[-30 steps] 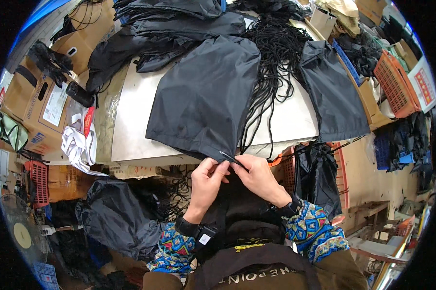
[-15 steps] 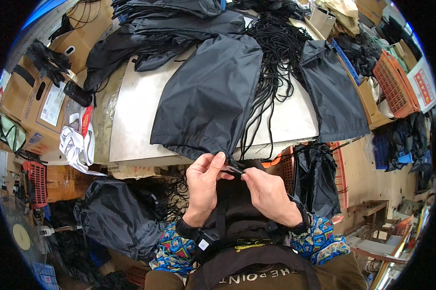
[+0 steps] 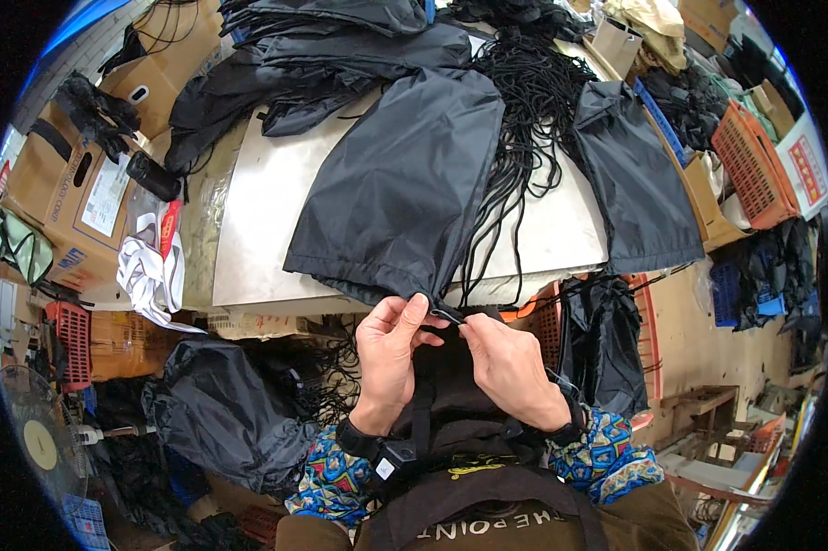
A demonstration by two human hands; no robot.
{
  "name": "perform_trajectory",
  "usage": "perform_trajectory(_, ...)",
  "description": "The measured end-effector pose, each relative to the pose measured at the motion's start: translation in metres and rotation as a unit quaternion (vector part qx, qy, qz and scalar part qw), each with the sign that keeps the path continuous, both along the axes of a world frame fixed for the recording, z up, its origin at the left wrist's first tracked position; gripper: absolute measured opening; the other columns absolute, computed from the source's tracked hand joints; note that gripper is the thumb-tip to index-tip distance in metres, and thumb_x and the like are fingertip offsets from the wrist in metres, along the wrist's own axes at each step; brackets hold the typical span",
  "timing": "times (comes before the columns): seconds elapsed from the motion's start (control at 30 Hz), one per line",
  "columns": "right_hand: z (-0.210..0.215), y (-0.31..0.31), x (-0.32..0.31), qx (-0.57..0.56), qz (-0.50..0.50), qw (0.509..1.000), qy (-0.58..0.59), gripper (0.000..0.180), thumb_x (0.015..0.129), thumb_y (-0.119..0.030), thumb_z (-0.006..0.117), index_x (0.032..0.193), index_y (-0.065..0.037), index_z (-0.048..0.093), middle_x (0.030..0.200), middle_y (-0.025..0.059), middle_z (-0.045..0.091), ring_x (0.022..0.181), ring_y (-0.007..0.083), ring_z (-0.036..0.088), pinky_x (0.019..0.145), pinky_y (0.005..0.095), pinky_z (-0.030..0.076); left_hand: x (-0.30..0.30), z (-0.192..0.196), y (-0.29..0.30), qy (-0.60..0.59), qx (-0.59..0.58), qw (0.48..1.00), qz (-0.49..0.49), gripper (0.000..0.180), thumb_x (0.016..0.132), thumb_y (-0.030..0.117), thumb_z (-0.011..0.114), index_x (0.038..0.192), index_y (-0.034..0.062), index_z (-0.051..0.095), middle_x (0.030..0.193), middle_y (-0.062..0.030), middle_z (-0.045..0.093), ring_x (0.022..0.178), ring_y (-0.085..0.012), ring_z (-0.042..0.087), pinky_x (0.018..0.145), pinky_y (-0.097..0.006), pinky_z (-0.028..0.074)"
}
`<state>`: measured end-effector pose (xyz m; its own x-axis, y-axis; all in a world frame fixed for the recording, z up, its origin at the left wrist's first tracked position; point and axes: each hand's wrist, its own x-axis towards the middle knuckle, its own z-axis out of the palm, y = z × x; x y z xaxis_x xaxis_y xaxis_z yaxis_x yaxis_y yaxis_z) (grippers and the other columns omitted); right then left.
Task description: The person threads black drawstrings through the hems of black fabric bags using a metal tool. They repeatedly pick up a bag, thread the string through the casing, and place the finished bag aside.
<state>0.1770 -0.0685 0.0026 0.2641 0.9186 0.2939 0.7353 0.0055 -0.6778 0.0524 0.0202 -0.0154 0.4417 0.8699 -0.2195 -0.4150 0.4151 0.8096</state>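
A black drawstring bag (image 3: 405,184) lies flat on the pale table (image 3: 258,220), its open hem hanging over the near edge. My left hand (image 3: 388,354) pinches the bag's hem at its corner. My right hand (image 3: 510,363) pinches a thin black cord (image 3: 451,315) right at that corner, fingertips almost touching the left hand's. A heap of loose black cords (image 3: 529,101) lies beside the bag, with strands trailing down toward my hands.
A second black bag (image 3: 639,179) lies at the table's right. More black bags (image 3: 304,73) pile up at the back. Cardboard boxes (image 3: 61,184) stand at the left, orange baskets (image 3: 749,156) at the right, a stuffed black sack (image 3: 221,413) on the floor.
The bag has been pulled nearer, its hem now over the table edge. Both hands have dropped slightly lower and closer to my body, still pinched together at the hem corner.
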Motion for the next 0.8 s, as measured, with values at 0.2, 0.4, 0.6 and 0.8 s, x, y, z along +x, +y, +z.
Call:
perform_trajectory(0.2,-0.004,0.003,-0.001,0.012,0.0,1.0,-0.02,0.009,0.089,-0.01,0.054,0.084,-0.003,0.051,0.073,0.015,0.061,0.064,0.0354,0.061,0.052,0.0442,0.046,0.0,0.001,-0.004,0.042,0.018,0.998,-0.036,0.014,0.09,0.014,0.064,0.084,0.0025,0.06,0.079,-0.0069,0.066,0.074,-0.0144,0.066,0.058,-0.025,0.053)
perform_trajectory(0.4,-0.001,0.01,-0.002,-0.001,0.039,0.999,-0.025,0.016,0.089,-0.012,0.056,0.1,-0.002,0.055,0.084,0.0163,0.064,0.075,0.0343,0.064,0.061,0.0421,0.051,0.001,-0.001,-0.001,0.067,0.072,0.995,0.008,0.014,0.09,0.012,0.063,0.081,0.002,0.06,0.073,-0.0034,0.062,0.063,-0.007,0.056,0.053,-0.022,0.047)
perform_trajectory(0.6,0.027,-0.026,0.071,-0.099,0.111,0.989,0.023,0.014,0.085,-0.004,0.06,0.097,0.003,0.064,0.082,0.0177,0.064,0.072,0.0348,0.064,0.061,0.035,0.05,-0.029,0.009,0.045,0.055,0.021,0.991,0.122,0.014,0.089,0.017,0.065,0.083,0.0043,0.063,0.069,-0.0002,0.061,0.057,-0.0067,0.054,0.049,-0.02,0.043)
perform_trajectory(0.8,0.016,0.005,0.041,-0.024,0.093,0.994,-0.044,0.014,0.086,-0.005,0.059,0.098,0.002,0.061,0.087,0.0201,0.064,0.079,0.0367,0.064,0.065,0.0393,0.051,0.013,0.0,-0.006,0.075,0.009,0.996,-0.045,0.018,0.089,0.021,0.066,0.087,0.0037,0.059,0.068,-0.0029,0.06,0.056,-0.0125,0.059,0.044,-0.022,0.044)
